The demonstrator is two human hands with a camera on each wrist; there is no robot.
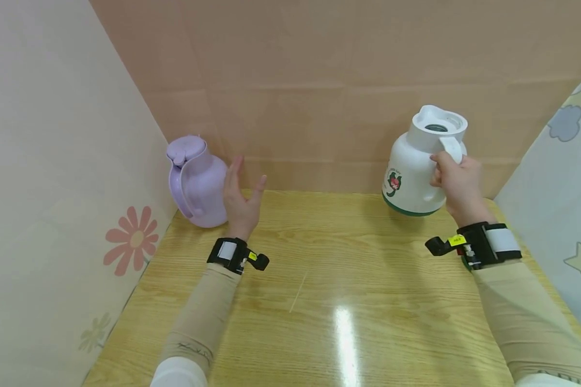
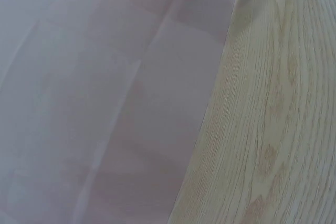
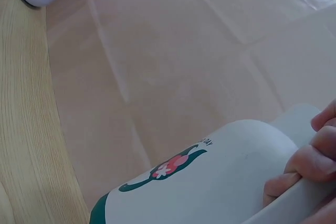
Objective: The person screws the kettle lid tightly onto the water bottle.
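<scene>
Here, my desk (image 1: pixel 348 301) is a pale wood-grain top with a bright glare spot near its middle, and it is boxed in on three sides: a plain tan panel (image 1: pixel 348 80) at the back, a cream panel with flower prints (image 1: pixel 53 188) on my left, and a light panel with a cloud and a star (image 1: pixel 561 204) on my right.

The white jug (image 1: pixel 413 172) has a rounded body, a dark green band round its base and a small red-and-green picture with lettering on its side. Its top is open, showing a dark ring inside the neck. It is at the far right of the desk, tilted, with its base lifted clear of the wood. The purple jug (image 1: pixel 198 183) stands upright in the far left corner, lid on, its handle turned toward the left panel.

My right hand (image 1: pixel 457 180) is curled round the white jug's handle, fingers wrapped tight; the right wrist view shows those fingers (image 3: pixel 310 163) pressed against the white body. My left hand (image 1: pixel 242 201) is apart, fingers straight and pointing up, palm edge just beside the purple jug's right side; I cannot tell whether it touches. Both forearms wear beige sleeves and black wrist straps.
</scene>
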